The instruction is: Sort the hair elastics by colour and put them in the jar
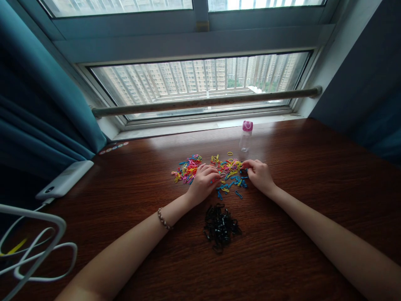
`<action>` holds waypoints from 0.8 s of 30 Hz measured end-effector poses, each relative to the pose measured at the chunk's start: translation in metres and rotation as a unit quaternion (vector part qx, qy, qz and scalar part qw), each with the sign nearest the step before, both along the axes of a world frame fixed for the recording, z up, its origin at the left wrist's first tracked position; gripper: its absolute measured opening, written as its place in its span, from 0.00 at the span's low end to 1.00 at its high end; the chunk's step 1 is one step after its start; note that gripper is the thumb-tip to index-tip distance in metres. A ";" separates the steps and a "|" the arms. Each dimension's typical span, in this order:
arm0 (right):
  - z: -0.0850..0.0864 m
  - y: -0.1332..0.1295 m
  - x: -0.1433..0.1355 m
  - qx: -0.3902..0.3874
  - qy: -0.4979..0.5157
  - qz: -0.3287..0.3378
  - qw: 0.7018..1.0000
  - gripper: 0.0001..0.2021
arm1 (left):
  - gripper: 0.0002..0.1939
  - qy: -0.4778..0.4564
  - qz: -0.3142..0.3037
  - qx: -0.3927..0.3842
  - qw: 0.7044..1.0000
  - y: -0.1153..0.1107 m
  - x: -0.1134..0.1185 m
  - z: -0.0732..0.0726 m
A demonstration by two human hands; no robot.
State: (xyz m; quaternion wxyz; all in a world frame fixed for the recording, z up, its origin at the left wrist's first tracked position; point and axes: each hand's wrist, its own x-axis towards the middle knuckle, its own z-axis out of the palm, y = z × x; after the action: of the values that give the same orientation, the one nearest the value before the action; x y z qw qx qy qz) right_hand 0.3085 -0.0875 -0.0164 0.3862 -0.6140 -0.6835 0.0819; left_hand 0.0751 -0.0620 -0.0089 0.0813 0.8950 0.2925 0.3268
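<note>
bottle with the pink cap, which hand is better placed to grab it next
Probably the right hand: its fingers are just in front of the bottle, while the left hand sits farther away, over the colourful bands.

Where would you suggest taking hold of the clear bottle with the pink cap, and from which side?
I'd grip the clear bottle around its body, just below the pink cap, coming from the right with the right hand, the nearer one. It stands upright and looks slim, and the loose multicoloured bands lie mostly to its front left, so that approach should avoid them.
</note>
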 end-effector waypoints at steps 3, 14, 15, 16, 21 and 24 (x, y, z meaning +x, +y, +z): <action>0.002 0.001 0.003 0.004 -0.007 -0.009 1.000 0.14 | 0.05 -0.046 -0.007 -0.051 0.998 -0.001 -0.002 0.009; 0.014 0.005 0.013 -0.094 -0.081 0.075 0.989 0.09 | 0.07 0.153 -0.303 -0.312 0.887 -0.028 -0.004 0.055; 0.013 0.007 0.015 -0.100 -0.058 0.080 0.990 0.10 | 0.07 0.166 -0.315 -0.313 0.880 -0.028 -0.003 0.054; 0.012 0.009 0.016 -0.106 -0.025 0.082 0.991 0.10 | 0.07 0.178 -0.325 -0.317 0.873 -0.028 -0.003 0.053; 0.014 0.012 0.014 -0.179 0.250 0.133 0.942 0.13 | 0.09 0.172 -0.327 -0.350 0.860 -0.025 -0.005 0.051; 0.021 0.008 0.009 -0.223 0.394 0.167 0.876 0.16 | 0.09 0.168 -0.318 -0.375 0.855 -0.024 -0.006 0.053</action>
State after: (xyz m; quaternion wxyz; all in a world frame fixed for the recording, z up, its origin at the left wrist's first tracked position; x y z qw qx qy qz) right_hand 0.3176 -0.0793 0.0050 0.4570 -0.4778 -0.5308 0.5302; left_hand 0.0694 -0.0864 0.0438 0.4595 0.8823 0.1015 -0.0067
